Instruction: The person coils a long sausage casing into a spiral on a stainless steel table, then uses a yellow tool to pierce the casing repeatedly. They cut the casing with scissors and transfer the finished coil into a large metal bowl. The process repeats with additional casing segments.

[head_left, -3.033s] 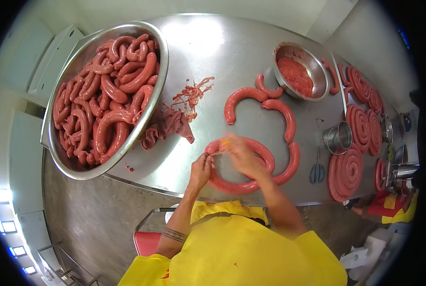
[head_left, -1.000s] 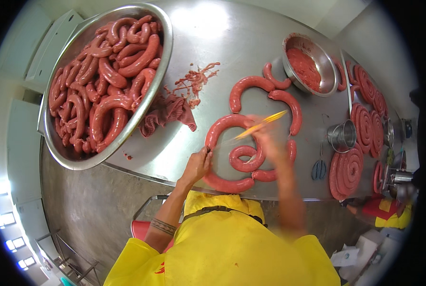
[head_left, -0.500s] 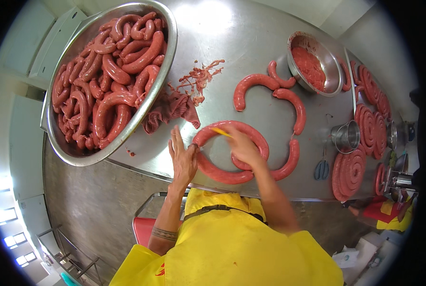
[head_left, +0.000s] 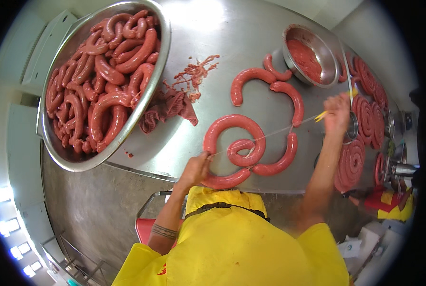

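Note:
My left hand (head_left: 196,169) is closed at the near edge of the table, its fingertips pinching a long pink sausage (head_left: 234,125) between a coiled link and a curved link. From that pinch a thin pale string (head_left: 282,128) runs taut across the coil to my right hand (head_left: 337,112). Raised at the right, the right hand is closed around a slim yellow stick (head_left: 321,116). Further curved links (head_left: 289,155) lie chained beyond the coil, reaching to the smaller metal bowl.
A big metal basin (head_left: 163,62) heaped with sausages stands at the left, beside a dark red cloth (head_left: 170,112) and casing scraps (head_left: 196,74). Ground meat fills part of a metal bowl (head_left: 337,71). Coiled sausages (head_left: 351,164) line the right; another person (head_left: 389,200) is at far right.
My right hand has swung from above the coil out to the right, drawing the string tight. The left hand's fingers have closed, and the coil lies a little further right.

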A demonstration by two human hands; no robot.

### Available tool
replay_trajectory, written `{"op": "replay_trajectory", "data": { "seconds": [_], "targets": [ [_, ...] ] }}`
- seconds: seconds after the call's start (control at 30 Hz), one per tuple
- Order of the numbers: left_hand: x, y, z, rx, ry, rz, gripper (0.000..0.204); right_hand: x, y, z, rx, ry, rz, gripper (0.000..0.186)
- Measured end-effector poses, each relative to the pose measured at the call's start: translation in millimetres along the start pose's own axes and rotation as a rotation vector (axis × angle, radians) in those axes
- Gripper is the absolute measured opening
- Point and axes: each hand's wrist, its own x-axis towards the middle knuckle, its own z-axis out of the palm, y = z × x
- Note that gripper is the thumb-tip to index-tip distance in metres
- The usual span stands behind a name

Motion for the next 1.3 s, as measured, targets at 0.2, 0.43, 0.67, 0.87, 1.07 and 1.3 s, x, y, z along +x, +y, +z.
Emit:
{"op": "replay_trajectory", "data": {
  "seconds": [0.2,0.43,0.67,0.87,1.07,1.3],
  "targets": [
    [7.4,-26.7,5.9,-0.458,0.026,-0.376,0.02,-35.1,-23.0,-144.8,-0.238,0.094,0.12,0.012],
    [-3.0,-20.1,10.2,-0.354,0.43,-0.394,0.015,-111.2,141.3,-5.4,-1.046,-0.396,0.437,0.023],
    [-29.2,-6.5,-14.4,0.374,0.54,-0.105,0.01,-90.6,245.0,83.1,-0.76,-1.288,0.33,0.017],
    [-32.0,-9.3,-8.6,-0.73,0.124,-0.452,0.024,-69.9,129.4,100.6,-0.792,-0.652,0.102,0.013],
    [-22.6,-5.5,8.5,-0.286,-0.151,-0.304,0.023,-6.3,-10.9,-21.1,-0.058,-0.124,-0.01,0.023],
    [-10.2,-4.9,9.0,0.444,0.41,-0.285,0.031,-154.7,50.3,-153.1,-0.216,0.066,0.289,0.028]
  ]
}}
